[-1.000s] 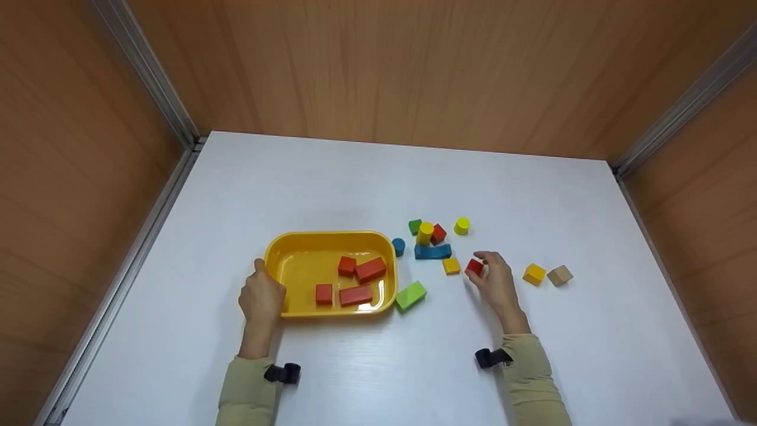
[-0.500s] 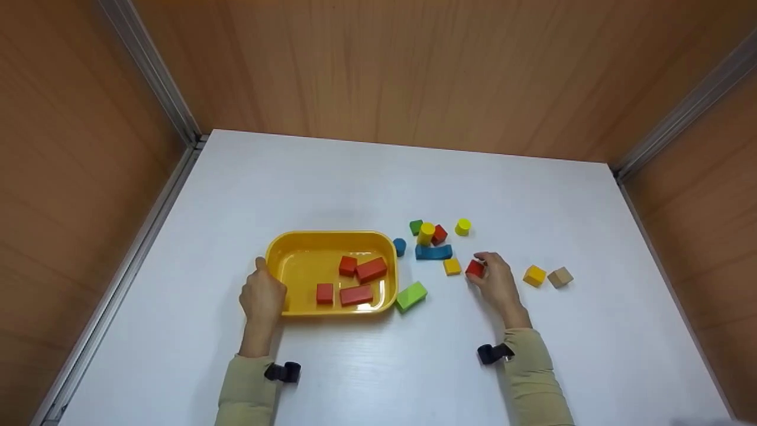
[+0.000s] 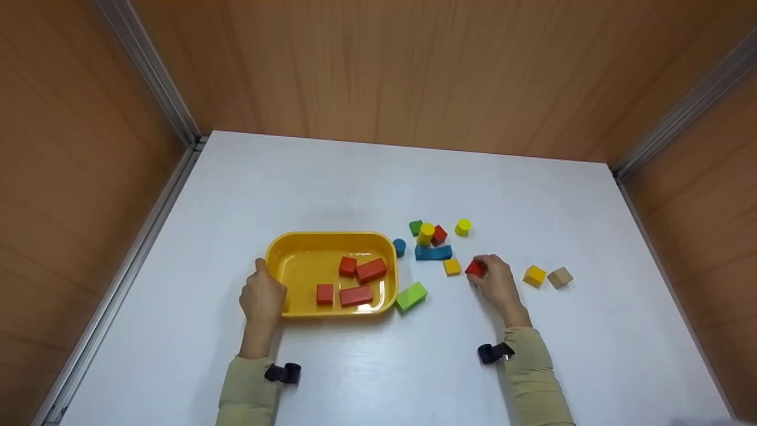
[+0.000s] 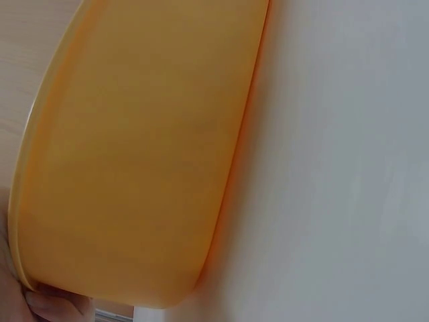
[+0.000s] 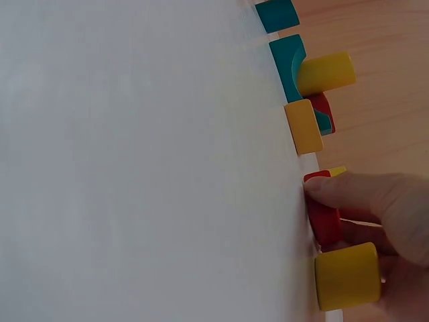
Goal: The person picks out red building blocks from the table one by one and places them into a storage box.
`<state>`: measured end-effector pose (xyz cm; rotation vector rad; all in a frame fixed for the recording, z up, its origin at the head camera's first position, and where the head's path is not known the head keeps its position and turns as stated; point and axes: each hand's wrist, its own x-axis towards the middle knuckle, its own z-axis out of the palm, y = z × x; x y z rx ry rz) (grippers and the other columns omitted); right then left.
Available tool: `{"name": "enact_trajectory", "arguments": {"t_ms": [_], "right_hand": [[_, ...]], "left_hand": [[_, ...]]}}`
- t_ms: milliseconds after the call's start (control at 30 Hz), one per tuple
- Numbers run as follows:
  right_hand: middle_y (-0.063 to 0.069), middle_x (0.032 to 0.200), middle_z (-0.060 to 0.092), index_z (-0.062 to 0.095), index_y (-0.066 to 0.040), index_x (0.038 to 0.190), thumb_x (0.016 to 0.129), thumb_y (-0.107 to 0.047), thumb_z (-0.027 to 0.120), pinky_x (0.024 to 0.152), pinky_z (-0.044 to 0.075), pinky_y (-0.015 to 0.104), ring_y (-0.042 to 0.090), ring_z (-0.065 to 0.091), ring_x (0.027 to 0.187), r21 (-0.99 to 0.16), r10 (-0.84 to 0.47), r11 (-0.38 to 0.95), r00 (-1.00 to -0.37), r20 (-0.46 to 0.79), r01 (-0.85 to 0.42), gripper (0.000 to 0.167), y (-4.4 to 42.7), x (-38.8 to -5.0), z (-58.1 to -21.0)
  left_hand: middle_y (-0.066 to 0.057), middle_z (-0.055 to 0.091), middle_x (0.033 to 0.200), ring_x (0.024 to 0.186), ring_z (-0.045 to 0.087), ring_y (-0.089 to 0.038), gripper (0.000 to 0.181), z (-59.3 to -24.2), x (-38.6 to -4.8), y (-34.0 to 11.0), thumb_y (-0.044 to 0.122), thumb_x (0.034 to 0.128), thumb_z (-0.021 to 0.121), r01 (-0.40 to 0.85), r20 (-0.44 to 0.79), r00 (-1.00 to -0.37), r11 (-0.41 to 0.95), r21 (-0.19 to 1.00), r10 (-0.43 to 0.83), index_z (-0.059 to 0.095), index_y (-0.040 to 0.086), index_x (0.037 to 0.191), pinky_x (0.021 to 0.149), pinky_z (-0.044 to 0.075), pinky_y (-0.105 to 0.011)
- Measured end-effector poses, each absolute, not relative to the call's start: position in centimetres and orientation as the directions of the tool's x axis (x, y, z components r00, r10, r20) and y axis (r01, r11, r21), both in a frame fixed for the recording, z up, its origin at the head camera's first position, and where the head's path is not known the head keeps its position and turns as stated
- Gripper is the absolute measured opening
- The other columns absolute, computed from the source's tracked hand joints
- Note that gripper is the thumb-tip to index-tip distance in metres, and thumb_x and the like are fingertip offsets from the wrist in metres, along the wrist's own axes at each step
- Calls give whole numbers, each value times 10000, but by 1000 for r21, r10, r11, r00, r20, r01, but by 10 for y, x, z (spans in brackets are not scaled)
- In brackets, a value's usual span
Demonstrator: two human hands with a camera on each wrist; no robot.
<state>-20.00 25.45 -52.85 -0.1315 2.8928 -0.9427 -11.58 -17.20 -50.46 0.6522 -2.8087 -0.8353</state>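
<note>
My left hand (image 3: 262,296) grips the left edge of a yellow tray (image 3: 301,238); the left wrist view shows the tray's outer wall (image 4: 141,154) with fingertips (image 4: 57,307) under its rim. Inside the tray lie several red blocks (image 3: 371,270). Right of it, my right hand (image 3: 498,284) pinches a small red block (image 3: 474,268) between thumb and fingers, low at the tabletop. The right wrist view shows the thumb on the red block's (image 5: 323,218) top edge. A yellow block (image 5: 347,276) appears near the fingers there.
Between tray and right hand lie a light green block (image 3: 411,297), a yellow square block (image 3: 452,267), a blue arch block (image 3: 433,252) and a blue cylinder (image 3: 399,247). Behind are yellow cylinders (image 3: 462,227), a red block (image 3: 439,235) and a green block (image 3: 416,227). A plain wooden cube (image 3: 559,277) sits far right.
The right hand's fingers have closed in and shifted slightly over the red block, which appears turned a little. The left hand and tray stay in place.
</note>
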Motion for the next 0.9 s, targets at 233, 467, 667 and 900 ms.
{"name": "enact_trajectory", "arguments": {"t_ms": [233,467,667,900], "right_hand": [[159,1041,541,555,14,1131,777,-121,665,868,397,393,267,494,937,-584,-113,808,-993,-35,-71,394,255,-200,-527],[146,1048,535,547,7,1152,779,-145,667,844,420,374,251,491,917,-604,-110,795,-993,-47,-60,421,254,-199,-521],[122,1035,542,545,5,1153,780,-145,666,864,411,375,238,499,926,-627,-128,773,-992,-8,-95,420,249,-195,-512],[112,1020,549,553,5,1142,771,-109,670,867,408,380,237,507,928,-636,-134,760,-990,46,-132,406,239,-191,-501]], "left_hand": [[-184,547,625,443,501,-235,314,-507,-116,-172,-76,720,522,-309,68,-907,769,560,-415,431,-79,1021,371,385,-335],[-192,554,642,453,508,-241,306,-507,-117,-172,-73,719,519,-314,65,-906,767,559,-418,432,-76,1012,377,389,-340],[-190,556,652,467,516,-247,304,-506,-117,-172,-71,721,524,-315,63,-906,767,559,-418,428,-73,1009,392,398,-350],[-205,568,686,500,537,-264,338,-505,-117,-171,-66,724,532,-330,45,-904,761,558,-425,427,-82,1045,425,420,-375]]}}
